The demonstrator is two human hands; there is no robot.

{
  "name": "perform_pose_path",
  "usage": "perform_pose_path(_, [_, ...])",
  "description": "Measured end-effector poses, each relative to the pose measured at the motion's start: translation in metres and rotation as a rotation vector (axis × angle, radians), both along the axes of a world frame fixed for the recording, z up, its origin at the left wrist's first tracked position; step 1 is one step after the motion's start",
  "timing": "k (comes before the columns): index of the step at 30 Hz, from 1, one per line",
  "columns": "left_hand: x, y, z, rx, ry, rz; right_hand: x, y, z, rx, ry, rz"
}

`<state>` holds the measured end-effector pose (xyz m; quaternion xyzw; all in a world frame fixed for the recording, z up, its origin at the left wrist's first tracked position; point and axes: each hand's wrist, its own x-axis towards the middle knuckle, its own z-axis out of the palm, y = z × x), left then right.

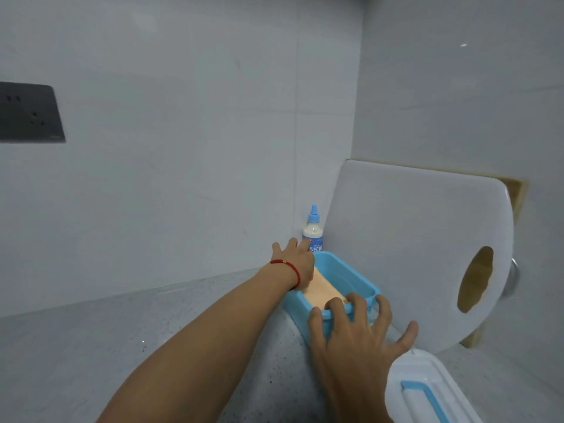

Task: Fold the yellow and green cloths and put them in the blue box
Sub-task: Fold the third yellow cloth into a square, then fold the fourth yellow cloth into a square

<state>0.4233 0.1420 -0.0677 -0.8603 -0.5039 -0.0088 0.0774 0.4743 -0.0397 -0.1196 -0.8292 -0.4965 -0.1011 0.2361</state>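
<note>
a dark socket plate (30, 112) is sitting on the wall above the counter's (91, 346) back edge, far left. the left hand (294, 264), a red cord (288, 270) circling its wrist, is reaching over the far left rim of the blue box (351, 274), fingers lying straight and gripping nothing; whether it is touching the rim cannot be told. behind it a white squeeze bottle (313, 230) is standing in the counter's back corner. the box is sitting near that corner, and a pale yellowish folded cloth (320, 290) is lying flat inside it. the right hand (354, 328) is resting on the box's near rim, fingers curling over the edge and gripping it. a white cutting board (412, 239) is leaning against the right wall, and a white lid (427, 389) with a blue strip is lying at the counter's near right. judging from this, one cloth is already stowed; no green cloth is showing, so it may be lying underneath or may be waiting to be folded and placed.
</note>
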Motion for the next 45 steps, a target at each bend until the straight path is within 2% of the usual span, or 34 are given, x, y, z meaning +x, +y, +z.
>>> perform_pose_path(2, [0.001, -0.003, 0.004, 0.018, 0.024, -0.011, 0.003, -0.001, -0.004, 0.099, 0.022, 0.081])
perform_pose_path(3, [-0.002, -0.008, 0.007, 0.032, -0.051, -0.026, 0.005, -0.001, -0.007, 0.158, 0.008, 0.096])
perform_pose_path(7, [-0.047, -0.053, -0.004, 0.107, -0.626, -0.022, -0.008, -0.004, -0.011, 0.342, -0.065, 0.199])
perform_pose_path(8, [-0.072, -0.070, -0.012, 0.125, -0.716, 0.000, -0.022, -0.007, -0.010, 0.387, -0.091, 0.255])
perform_pose_path(10, [-0.123, -0.108, -0.037, 0.156, -0.774, 0.046, -0.049, -0.015, -0.018, 0.373, -0.164, 0.423])
perform_pose_path(14, [-0.255, -0.190, -0.084, 0.303, -0.735, 0.312, -0.117, -0.042, -0.033, 0.178, -0.197, 0.763])
perform_pose_path(16, [-0.326, -0.230, -0.097, 0.388, -0.603, 0.489, -0.160, -0.055, -0.035, 0.071, -0.167, 0.874])
perform_pose_path(18, [-0.386, -0.255, -0.096, 0.440, -0.461, 0.659, -0.205, -0.060, -0.036, -0.005, -0.053, 0.962])
perform_pose_path(21, [-0.459, -0.286, -0.087, 0.520, -0.270, 0.775, -0.283, -0.067, -0.045, -0.090, 0.023, 1.083])
perform_pose_path(24, [-0.510, -0.316, -0.089, 0.448, -0.118, 0.885, -0.362, -0.083, -0.051, -0.155, 0.075, 1.213])
perform_pose_path(27, [-0.553, -0.320, -0.097, 0.335, -0.063, 0.940, -0.435, -0.092, -0.052, -0.108, 0.215, 1.311])
perform_pose_path(28, [-0.564, -0.315, -0.099, 0.295, -0.082, 0.952, -0.452, -0.092, -0.054, -0.112, 0.210, 1.329])
perform_pose_path(31, [-0.582, -0.314, -0.098, 0.200, -0.230, 1.001, -0.466, -0.084, -0.064, -0.185, 0.036, 1.330])
perform_pose_path(34, [-0.598, -0.319, -0.098, 0.279, -0.443, 1.009, -0.467, -0.083, -0.067, -0.168, 0.049, 1.332])
perform_pose_path(36, [-0.606, -0.322, -0.097, 0.369, -0.605, 1.035, -0.470, -0.090, -0.065, -0.113, -0.045, 1.383])
perform_pose_path(38, [-0.618, -0.325, -0.094, 0.379, -0.711, 1.066, -0.475, -0.101, -0.064, -0.086, -0.136, 1.472])
perform_pose_path(40, [-0.641, -0.328, -0.084, 0.303, -0.807, 1.043, -0.480, -0.110, -0.060, -0.128, -0.167, 1.556])
perform_pose_path(42, [-0.672, -0.330, -0.070, 0.198, -0.925, 0.928, -0.487, -0.114, -0.057, -0.156, -0.189, 1.611])
perform_pose_path(45, [-0.698, -0.332, -0.055, 0.054, -0.943, 0.802, -0.500, -0.125, -0.054, -0.262, -0.107, 1.702])
